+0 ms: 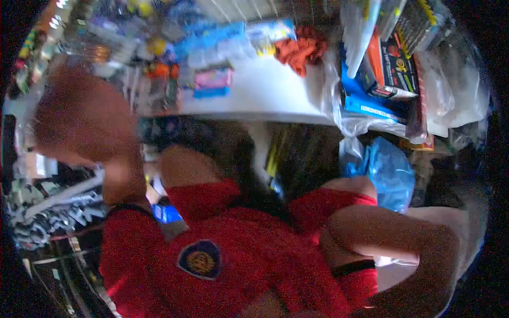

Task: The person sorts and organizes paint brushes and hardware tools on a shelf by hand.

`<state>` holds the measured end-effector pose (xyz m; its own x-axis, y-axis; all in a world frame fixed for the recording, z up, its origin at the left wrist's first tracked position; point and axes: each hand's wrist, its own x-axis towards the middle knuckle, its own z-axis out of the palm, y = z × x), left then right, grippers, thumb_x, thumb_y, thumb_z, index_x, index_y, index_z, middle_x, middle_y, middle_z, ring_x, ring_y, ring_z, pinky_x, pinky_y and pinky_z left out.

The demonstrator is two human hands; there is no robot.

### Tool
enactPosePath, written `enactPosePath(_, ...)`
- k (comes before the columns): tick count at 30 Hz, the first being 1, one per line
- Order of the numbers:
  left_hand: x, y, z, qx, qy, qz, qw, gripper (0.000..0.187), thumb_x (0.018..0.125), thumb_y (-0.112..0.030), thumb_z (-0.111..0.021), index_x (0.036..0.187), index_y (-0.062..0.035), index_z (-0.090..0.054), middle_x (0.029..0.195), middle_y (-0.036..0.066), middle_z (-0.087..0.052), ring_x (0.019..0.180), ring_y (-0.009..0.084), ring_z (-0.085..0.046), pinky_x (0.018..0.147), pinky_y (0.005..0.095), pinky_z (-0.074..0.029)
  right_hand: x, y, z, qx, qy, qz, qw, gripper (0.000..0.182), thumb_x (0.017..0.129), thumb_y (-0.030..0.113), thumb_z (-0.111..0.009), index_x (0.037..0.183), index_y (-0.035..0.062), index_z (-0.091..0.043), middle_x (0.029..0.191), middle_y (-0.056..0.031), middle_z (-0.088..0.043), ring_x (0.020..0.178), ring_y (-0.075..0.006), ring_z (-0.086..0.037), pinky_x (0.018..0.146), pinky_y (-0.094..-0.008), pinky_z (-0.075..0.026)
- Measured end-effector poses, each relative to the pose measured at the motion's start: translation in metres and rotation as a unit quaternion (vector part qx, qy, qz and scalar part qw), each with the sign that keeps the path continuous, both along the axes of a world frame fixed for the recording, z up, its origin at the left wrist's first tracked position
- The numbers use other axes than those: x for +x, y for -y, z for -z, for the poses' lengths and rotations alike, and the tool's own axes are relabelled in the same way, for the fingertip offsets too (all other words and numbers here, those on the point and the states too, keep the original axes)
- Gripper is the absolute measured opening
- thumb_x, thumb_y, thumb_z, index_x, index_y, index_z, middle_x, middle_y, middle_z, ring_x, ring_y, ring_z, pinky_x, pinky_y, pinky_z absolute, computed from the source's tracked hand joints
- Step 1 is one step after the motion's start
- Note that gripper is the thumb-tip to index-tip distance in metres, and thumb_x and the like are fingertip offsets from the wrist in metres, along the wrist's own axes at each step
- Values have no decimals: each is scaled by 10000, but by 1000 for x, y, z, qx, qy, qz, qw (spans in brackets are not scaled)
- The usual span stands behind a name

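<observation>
On the left side of the view, my left arm is raised and badly blurred, and its hand point(79, 116) is smeared so that I cannot make out the fingers or anything in them. Shelves of small goods lie beyond it. My right arm point(424, 233) is bent at the elbow on the lower right, folding back toward my lap. Its hand point(339, 230) appears in shadow close to my red shorts point(328, 204), with the fingers indistinct. A red shirt point(244, 249) with a dark crest covers my body.
Ahead stands a white table point(265, 87) bearing a pink and blue packet point(212, 79), blue packages point(209, 40) and a crumpled orange-red item point(302, 50). Boxes point(387, 69) and clear plastic crowd its right end. A blue plastic bag point(389, 172) hangs below. Grey parts point(53, 212) pile up at left.
</observation>
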<state>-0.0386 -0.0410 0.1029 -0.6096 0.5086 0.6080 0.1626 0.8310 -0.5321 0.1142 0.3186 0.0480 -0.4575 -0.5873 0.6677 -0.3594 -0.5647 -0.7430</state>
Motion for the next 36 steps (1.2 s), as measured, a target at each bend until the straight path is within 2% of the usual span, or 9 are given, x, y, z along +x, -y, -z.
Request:
enactPosePath(2, 28, -31, 102, 107, 444, 436, 775, 213, 869, -202, -672, 1060, -109, -681, 996, 99, -650, 937, 291, -636, 833, 388, -514, -2, -9, 10, 21, 31, -34, 999, 514, 835, 426, -711, 893, -85, -682, 895, -232, -672, 771, -346, -678, 698, -428, -568)
enactPosePath(6, 31, 8, 423, 249, 822, 115, 499, 428, 923, -248, -647, 1288, -53, -538, 1104, 195, -637, 975, 295, -644, 851, 435, -516, 2, -10, 10, 37, 71, -71, 994, 500, 838, 412, -706, 898, -83, -681, 893, -232, -673, 768, -343, -679, 694, -426, -570)
enactPosePath(9, 26, 84, 685, 242, 803, -15, 544, 1010, 797, -449, -771, 1493, 31, -217, 1190, 267, -600, 1053, 379, -613, 871, 462, -516, 16, -14, 8, 35, 79, -55, 995, 489, 840, 402, -702, 902, -82, -681, 891, -231, -674, 765, -341, -680, 692, -425, -572)
enactPosePath(18, 51, -23, 642, 182, 692, -102, 692, 642, 872, -390, -628, 1407, -98, -428, 1338, 188, -536, 1230, 380, -514, 988, 519, -429, 39, -38, 20, 17, 122, 12, 992, 456, 847, 372, -691, 913, -79, -680, 887, -229, -677, 758, -334, -682, 685, -421, -577)
enactPosePath(20, 75, -37, 656, 153, 619, 171, 751, 459, 859, -325, -644, 1248, -96, -564, 1196, 177, -623, 1122, 368, -590, 920, 539, -473, 39, -45, 23, 11, 124, 18, 992, 448, 848, 365, -688, 916, -78, -679, 886, -229, -677, 756, -332, -683, 683, -420, -578)
enactPosePath(23, 86, -98, 649, 72, 842, 36, 534, 443, 821, -292, -673, 1209, -96, -590, 1058, 192, -672, 972, 386, -652, 815, 524, -525, 45, -55, 22, 9, 124, 38, 992, 438, 850, 355, -685, 919, -77, -679, 884, -228, -678, 754, -330, -684, 681, -419, -580)
enactPosePath(29, 104, -144, 589, 20, 802, 120, 584, 580, 860, -375, -624, 1366, -132, -479, 1083, 186, -660, 851, 401, -672, 684, 520, -540, 44, -73, 25, 3, 104, 59, 993, 416, 855, 335, -677, 927, -74, -678, 881, -227, -680, 749, -325, -686, 676, -417, -583)
enactPosePath(32, 133, -118, 709, 77, 463, 310, 827, 633, 893, -454, -564, 1432, -160, -411, 1325, 173, -548, 1035, 396, -624, 849, 525, -514, 45, -79, 36, -21, 105, 60, 993, 405, 857, 325, -674, 931, -73, -678, 880, -227, -681, 746, -323, -687, 674, -415, -585)
enactPosePath(36, 107, -107, 771, 72, 641, 173, 745, 657, 920, -477, -518, 1471, -151, -366, 1451, 179, -394, 1221, 399, -449, 1001, 530, -365, 58, -91, 41, -37, 108, 78, 990, 391, 860, 312, -669, 936, -72, -677, 878, -226, -682, 743, -320, -688, 671, -414, -587)
